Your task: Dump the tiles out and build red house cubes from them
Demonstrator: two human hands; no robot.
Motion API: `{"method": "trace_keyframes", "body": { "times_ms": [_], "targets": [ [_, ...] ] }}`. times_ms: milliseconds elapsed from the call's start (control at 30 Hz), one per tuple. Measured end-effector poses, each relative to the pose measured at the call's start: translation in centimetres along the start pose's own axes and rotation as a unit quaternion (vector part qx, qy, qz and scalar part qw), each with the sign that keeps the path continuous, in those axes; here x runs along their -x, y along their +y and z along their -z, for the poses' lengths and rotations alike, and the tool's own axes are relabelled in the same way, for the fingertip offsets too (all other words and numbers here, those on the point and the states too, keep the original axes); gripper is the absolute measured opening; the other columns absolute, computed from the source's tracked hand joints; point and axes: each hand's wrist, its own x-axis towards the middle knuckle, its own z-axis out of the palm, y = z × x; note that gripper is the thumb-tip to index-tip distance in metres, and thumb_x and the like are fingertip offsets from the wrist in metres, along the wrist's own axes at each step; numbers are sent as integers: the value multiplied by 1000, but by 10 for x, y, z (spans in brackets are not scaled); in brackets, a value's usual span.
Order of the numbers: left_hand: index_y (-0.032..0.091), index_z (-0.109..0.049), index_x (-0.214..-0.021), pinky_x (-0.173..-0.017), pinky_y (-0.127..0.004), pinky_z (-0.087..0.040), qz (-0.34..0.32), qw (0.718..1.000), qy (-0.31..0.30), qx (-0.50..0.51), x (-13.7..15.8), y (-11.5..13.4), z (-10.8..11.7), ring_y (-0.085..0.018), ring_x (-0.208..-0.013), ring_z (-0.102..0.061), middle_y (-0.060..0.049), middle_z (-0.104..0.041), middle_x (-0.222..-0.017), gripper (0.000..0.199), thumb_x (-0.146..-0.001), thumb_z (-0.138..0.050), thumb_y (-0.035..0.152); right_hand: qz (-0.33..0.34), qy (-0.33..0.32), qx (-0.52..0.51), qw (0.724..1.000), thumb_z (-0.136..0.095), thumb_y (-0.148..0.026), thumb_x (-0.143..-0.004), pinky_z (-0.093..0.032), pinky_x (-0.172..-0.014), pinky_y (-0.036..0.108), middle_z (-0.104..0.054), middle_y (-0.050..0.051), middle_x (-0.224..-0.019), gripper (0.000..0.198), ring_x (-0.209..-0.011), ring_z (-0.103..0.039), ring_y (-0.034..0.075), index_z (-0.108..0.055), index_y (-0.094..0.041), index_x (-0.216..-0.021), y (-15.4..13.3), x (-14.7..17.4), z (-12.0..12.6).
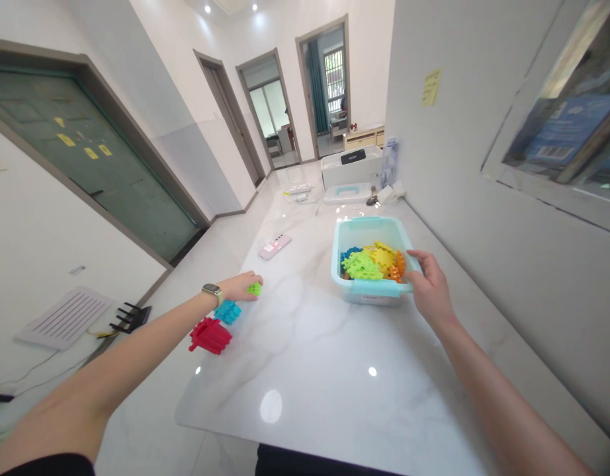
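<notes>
At the table's left edge, my left hand [241, 285] is closed around a small green toy gear piece [254, 289]. Just below it on the table are a blue gear piece [228, 312] and a red stack of gears [212, 336]. My right hand [431, 285] grips the right rim of a light turquoise plastic bin [374, 287], thumb on the near corner. Inside the bin lie green gears [363, 266], yellow gears [383, 258], orange gears [398, 268] and blue gears [351, 252].
A pink phone [275, 246] lies left of the bin on the white marble-look table [305, 357]. Farther back stand a lidded clear box [348, 193], a white box [342, 173] with a dark phone [353, 157] on it, and cables [299, 192]. A wall [483, 218] borders the right side.
</notes>
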Motion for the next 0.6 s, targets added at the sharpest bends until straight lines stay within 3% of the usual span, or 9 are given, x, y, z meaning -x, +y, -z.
{"method": "trace_keyframes", "body": {
  "times_ms": [200,367,433,500,533,600],
  "targets": [
    [20,-59,-112,-82,-29,-45,-23,998,36,43,-15,22,15,-21,-90,-59,-5,-63,-98,41,-81,-60,46,-12,-4,-13,1000,-49,-26,-70,-45,-83,37,-64,4,-111,44,-94,-57,23,-57,-24,-113,-4,1,0],
    [21,-55,-120,-88,-30,-47,-45,987,111,111,-37,60,66,-19,-96,-60,-6,-63,-109,46,-88,-50,54,-10,-3,-15,1000,-48,-25,-70,-44,-86,37,-64,4,-110,44,-96,-57,23,-57,-24,-114,-6,0,0],
    [20,-53,-124,-85,-33,-50,-52,948,186,254,-44,89,89,-19,-94,-61,-9,-62,-113,54,-84,-55,58,-10,-8,-18,1000,-48,-25,-70,-44,-85,37,-64,4,-111,44,-97,-57,23,-57,-24,-113,-6,0,1],
    [23,-41,-138,-84,-35,-52,-102,891,205,393,-51,120,107,-21,-103,-61,-13,-56,-129,67,-85,-54,61,-12,-10,-17,1000,-49,-25,-69,-44,-84,37,-64,4,-112,45,-98,-57,23,-58,-24,-113,-5,1,2],
    [28,-32,-145,-84,-35,-53,-131,871,179,439,-54,134,113,-22,-110,-60,-14,-49,-139,70,-87,-48,63,-15,-10,-14,1000,-50,-25,-70,-44,-83,36,-64,4,-112,45,-98,-57,23,-58,-24,-114,-4,1,2],
    [35,-24,-150,-83,-35,-53,-153,856,119,480,-60,149,119,-25,-122,-55,-13,-35,-152,68,-91,-30,68,-19,-8,-12,1000,-51,-25,-70,-45,-80,35,-64,3,-110,45,-96,-57,23,-57,-25,-115,-2,2,3]
  ]
}}
